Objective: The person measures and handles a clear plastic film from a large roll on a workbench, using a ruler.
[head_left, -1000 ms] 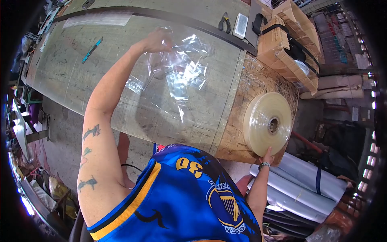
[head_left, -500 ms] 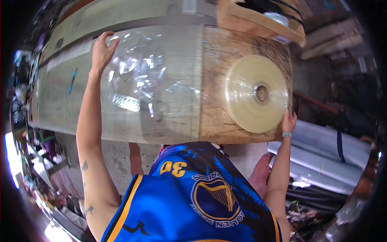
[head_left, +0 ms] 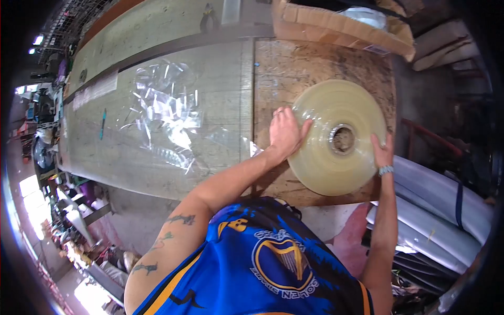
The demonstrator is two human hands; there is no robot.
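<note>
A wide, yellowish roll of clear plastic film [head_left: 336, 173] lies flat on the wooden end of the table, its round core facing up. My left hand [head_left: 286, 131] grips the roll's left edge, with the thumb over the top face and the fingers against the side. On the opposite edge, my right hand [head_left: 384, 151] holds the roll, thumb on top; its other fingers are partly hidden behind the rim. Crumpled, shiny clear plastic pieces [head_left: 168, 107] are spread on the grey-green table surface [head_left: 220, 79] to the left.
A teal pen-like tool [head_left: 103, 124] lies at the table's left. Dark-handled pliers or snips [head_left: 209, 20] rest at the far side. An open cardboard box [head_left: 336, 34] stands beyond the roll. Long silvery rolls [head_left: 436, 194] lie beside the table at right.
My left hand has come from above the plastic pieces at left to the roll's left edge. My right hand has shifted farther up the right edge, its thumb now on top.
</note>
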